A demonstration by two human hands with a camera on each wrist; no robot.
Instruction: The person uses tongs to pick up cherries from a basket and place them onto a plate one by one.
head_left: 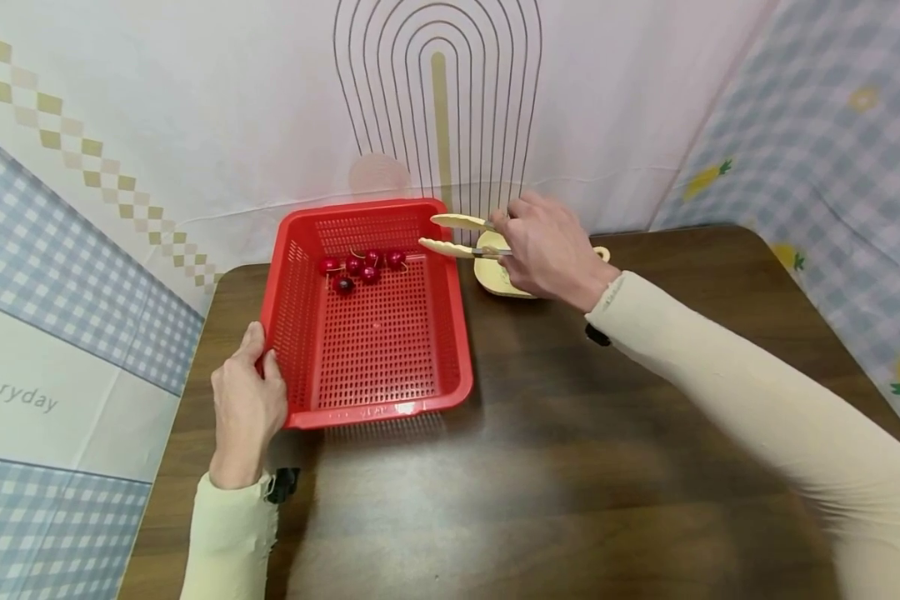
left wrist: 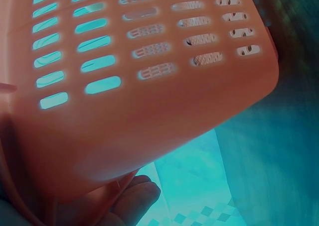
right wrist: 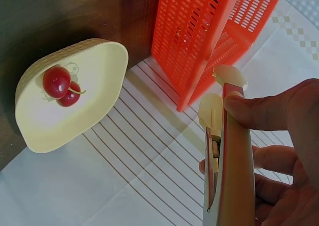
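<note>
Cream sleeve (head_left: pixel 757 417): nearest the head camera, ribbed fabric reaching from the lower right to the right wrist.
Cherries (head_left: pixel 354 266): six in the far part of the basket, left of the right hand and tongs and beyond the left hand; clustered, some with stems.
Pair of cherries (right wrist: pixel 56 81): in the bowl, just beside each other, near the right hand.
Red basket (head_left: pixel 375 411): plastic, rectangular, with a smooth rim and slotted walls; its floor is a grid of small holes.
Yellow bowl (right wrist: pixel 102 76): shallow, angular with rounded corners, to the right of the basket, partly hidden beneath the right hand in the head view.
Tongs (head_left: pixel 450 248): pale yellow scalloped tips, parted, over the basket's right rim, nothing between them.
Right hand (head_left: pixel 547 246): pinches the tongs, thumb on one arm, fingers curled round the other side.
Left hand (head_left: pixel 247 400): grips the basket's left rim, fingertips underneath it.
Table (head_left: pixel 570 467): dark brown, wood-grained, glossy.
</note>
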